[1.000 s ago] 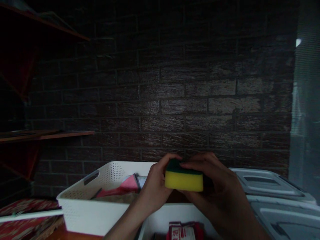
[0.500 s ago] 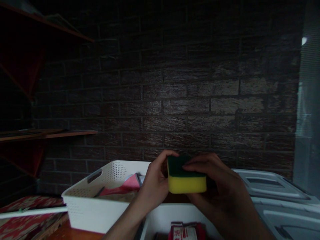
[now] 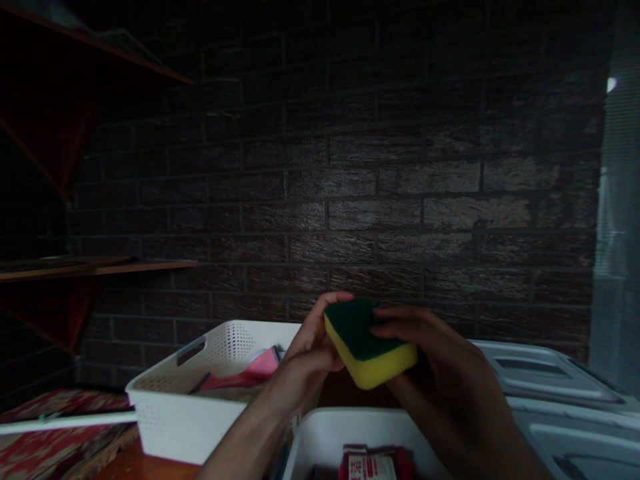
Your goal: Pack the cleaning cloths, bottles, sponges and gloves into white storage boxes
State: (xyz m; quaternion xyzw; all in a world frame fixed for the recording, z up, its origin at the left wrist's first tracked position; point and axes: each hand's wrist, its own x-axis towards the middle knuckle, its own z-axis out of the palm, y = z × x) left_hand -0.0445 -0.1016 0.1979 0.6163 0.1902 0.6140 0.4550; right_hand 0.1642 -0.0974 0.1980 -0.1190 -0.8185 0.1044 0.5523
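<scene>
A: Start from the sponge (image 3: 369, 343) and work left to right. What's there?

B: Far left of it, a patterned cloth (image 3: 55, 437) with a white strip lying across it. Nearer, a perforated white basket (image 3: 185, 407) with something pink (image 3: 250, 373) inside. Then the left hand (image 3: 307, 360), thumb and fingers closed on the sponge's left end.

A: And the sponge itself?

B: Held up in the air before the brick wall (image 3: 380, 200), green scouring face up and tilted toward us, yellow foam below. It hangs above a second white bin (image 3: 325, 437), which has a red packet (image 3: 373, 463) in it.

A: The other hand?

B: The right hand (image 3: 440, 373) is clamped on the sponge's right end, fingers over the green face, palm behind. Right of that, two grey lidded boxes (image 3: 545, 373).

A: How would you handle it well from here?

B: I'd judge a light pinch at both ends is enough; foam squashes and springs, so squeezing hard only warps it. Keep the fingers off the middle so each face shows when it is turned, and keep it over the bin in case it slips.
</scene>
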